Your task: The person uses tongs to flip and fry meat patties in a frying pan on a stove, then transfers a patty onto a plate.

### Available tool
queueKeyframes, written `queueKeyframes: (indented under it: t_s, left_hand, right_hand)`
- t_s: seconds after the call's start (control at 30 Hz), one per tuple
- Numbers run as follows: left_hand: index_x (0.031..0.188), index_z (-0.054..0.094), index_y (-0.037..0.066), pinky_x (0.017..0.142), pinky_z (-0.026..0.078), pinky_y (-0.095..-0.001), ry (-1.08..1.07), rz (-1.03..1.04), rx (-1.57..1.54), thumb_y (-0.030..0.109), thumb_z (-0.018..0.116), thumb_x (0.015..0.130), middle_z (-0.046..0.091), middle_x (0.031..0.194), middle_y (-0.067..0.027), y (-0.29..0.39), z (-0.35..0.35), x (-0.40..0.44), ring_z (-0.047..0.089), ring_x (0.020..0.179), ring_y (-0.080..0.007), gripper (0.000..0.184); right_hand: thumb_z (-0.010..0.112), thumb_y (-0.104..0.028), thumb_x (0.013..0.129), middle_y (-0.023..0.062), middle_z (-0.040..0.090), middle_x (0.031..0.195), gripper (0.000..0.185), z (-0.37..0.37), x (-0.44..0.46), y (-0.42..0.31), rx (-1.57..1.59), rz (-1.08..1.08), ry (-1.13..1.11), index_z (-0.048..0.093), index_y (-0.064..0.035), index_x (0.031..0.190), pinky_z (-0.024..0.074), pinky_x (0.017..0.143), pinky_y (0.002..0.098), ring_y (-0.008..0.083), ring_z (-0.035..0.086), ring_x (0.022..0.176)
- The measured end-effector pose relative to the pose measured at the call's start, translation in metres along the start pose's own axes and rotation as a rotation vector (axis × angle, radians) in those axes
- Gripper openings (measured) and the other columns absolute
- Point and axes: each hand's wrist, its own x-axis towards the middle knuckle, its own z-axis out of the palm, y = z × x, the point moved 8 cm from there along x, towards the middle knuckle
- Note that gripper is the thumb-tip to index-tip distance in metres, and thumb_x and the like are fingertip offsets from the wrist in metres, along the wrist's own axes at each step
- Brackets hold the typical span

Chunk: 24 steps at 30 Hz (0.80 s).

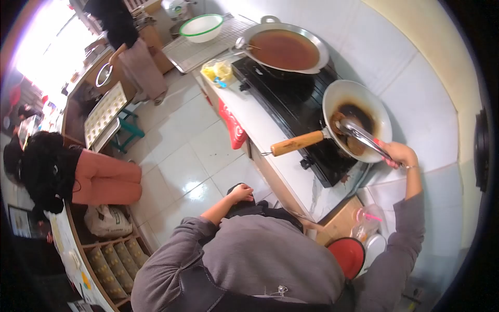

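Note:
My right hand (pixel 398 154) is closed round a pair of metal tongs (pixel 368 138). Their far end dips into a pale frying pan (pixel 382 101) holding dark brown liquid and a browned piece beside the tongs. The pan sits on the near burner of a black gas stove (pixel 275 96), its wooden handle (pixel 299 143) pointing left over the counter. Low before my body, my left hand (pixel 242 194) rests with curled fingers against dark cloth (pixel 249 209); whatever lies inside those fingers is hidden.
A wide metal wok (pixel 285 49) of reddish-brown liquid occupies the far burner. Beyond it stands a green-rimmed bowl (pixel 201 27). A red cloth (pixel 232 125) hangs off the counter edge. Two people (pixel 106 177) work at left near a tray of small pieces (pixel 105 115). A red round container (pixel 347 257) sits low right.

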Motion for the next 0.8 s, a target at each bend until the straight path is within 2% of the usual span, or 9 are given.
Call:
queueKeyframes:
  t_s: [0.17, 0.2, 0.27, 0.3, 0.47, 0.57, 0.7, 0.8]
  left_hand:
    - [0.100, 0.049, -0.007, 0.059, 0.051, -0.0263, 0.043, 0.025, -0.073, 0.017, 0.051, 0.079, 0.056, 0.084, -0.0139, -0.008, -0.004, -0.008, 0.060, 0.066, -0.0185, 0.032]
    - [0.099, 0.050, -0.007, 0.059, 0.051, -0.0267, 0.021, 0.172, 0.104, 0.018, 0.051, 0.079, 0.057, 0.084, -0.0137, -0.020, -0.008, 0.013, 0.060, 0.065, -0.0185, 0.031]
    - [0.096, 0.053, -0.005, 0.057, 0.050, -0.0275, 0.058, 0.180, 0.175, 0.020, 0.053, 0.078, 0.058, 0.082, -0.0124, -0.026, -0.013, 0.017, 0.061, 0.063, -0.0180, 0.031]
    - [0.095, 0.054, -0.004, 0.057, 0.050, -0.0281, 0.099, 0.048, 0.059, 0.022, 0.053, 0.077, 0.058, 0.080, -0.0113, -0.023, -0.011, 0.000, 0.061, 0.062, -0.0175, 0.031]
    - [0.094, 0.054, -0.003, 0.058, 0.050, -0.0284, 0.170, 0.026, 0.019, 0.021, 0.053, 0.077, 0.059, 0.076, -0.0102, -0.023, -0.008, -0.024, 0.061, 0.062, -0.0159, 0.030]
    - [0.094, 0.055, -0.003, 0.058, 0.050, -0.0277, 0.176, 0.029, 0.081, 0.019, 0.053, 0.076, 0.059, 0.076, -0.0102, -0.025, -0.009, -0.030, 0.061, 0.062, -0.0157, 0.028]
    - [0.096, 0.051, -0.006, 0.057, 0.051, -0.0274, 0.169, 0.062, 0.085, 0.020, 0.051, 0.080, 0.059, 0.077, -0.0120, -0.024, -0.012, -0.047, 0.061, 0.064, -0.0178, 0.031]
    - [0.090, 0.054, -0.003, 0.057, 0.050, -0.0271, 0.193, 0.045, -0.016, 0.020, 0.054, 0.075, 0.059, 0.075, -0.0102, -0.036, -0.019, -0.037, 0.062, 0.061, -0.0171, 0.028]
  right_hand:
    - [0.029, -0.062, 0.079, 0.0072, 0.045, 0.042, 0.066, 0.000, 0.019, 0.011, -0.007, 0.017, -0.063, 0.048, -0.0018, 0.059, 0.0350, 0.031, 0.0280, 0.0147, 0.042, 0.032]
    - [0.029, -0.062, 0.079, 0.0075, 0.045, 0.042, 0.067, -0.003, 0.027, 0.018, -0.025, 0.003, -0.070, 0.049, -0.0018, 0.059, 0.0347, 0.030, 0.0283, 0.0151, 0.042, 0.031]
    - [0.028, -0.062, 0.079, 0.0074, 0.044, 0.041, 0.067, -0.007, 0.025, 0.010, -0.060, -0.043, -0.028, 0.048, -0.0016, 0.058, 0.0336, 0.030, 0.0286, 0.0156, 0.041, 0.029]
    - [0.028, -0.061, 0.079, 0.0072, 0.044, 0.040, 0.067, -0.012, 0.017, 0.001, -0.067, -0.070, 0.016, 0.048, -0.0015, 0.057, 0.0329, 0.029, 0.0284, 0.0156, 0.040, 0.028]
    - [0.029, -0.057, 0.082, 0.0078, 0.042, 0.040, 0.064, -0.018, 0.018, -0.007, 0.109, -0.052, 0.006, 0.046, -0.0002, 0.057, 0.0320, 0.027, 0.0278, 0.0155, 0.039, 0.029]
    - [0.027, -0.060, 0.080, 0.0079, 0.041, 0.040, 0.066, -0.013, 0.026, -0.005, -0.017, -0.011, -0.015, 0.045, 0.0004, 0.060, 0.0307, 0.028, 0.0272, 0.0161, 0.038, 0.029]
    - [0.029, -0.061, 0.079, 0.0084, 0.040, 0.040, 0.066, -0.008, 0.030, 0.002, 0.021, 0.044, -0.067, 0.043, 0.0002, 0.059, 0.0313, 0.028, 0.0274, 0.0168, 0.038, 0.028]
    - [0.032, -0.065, 0.075, 0.0076, 0.039, 0.040, 0.067, -0.012, 0.026, -0.003, 0.010, 0.050, -0.039, 0.042, -0.0015, 0.058, 0.0303, 0.027, 0.0271, 0.0158, 0.035, 0.027]
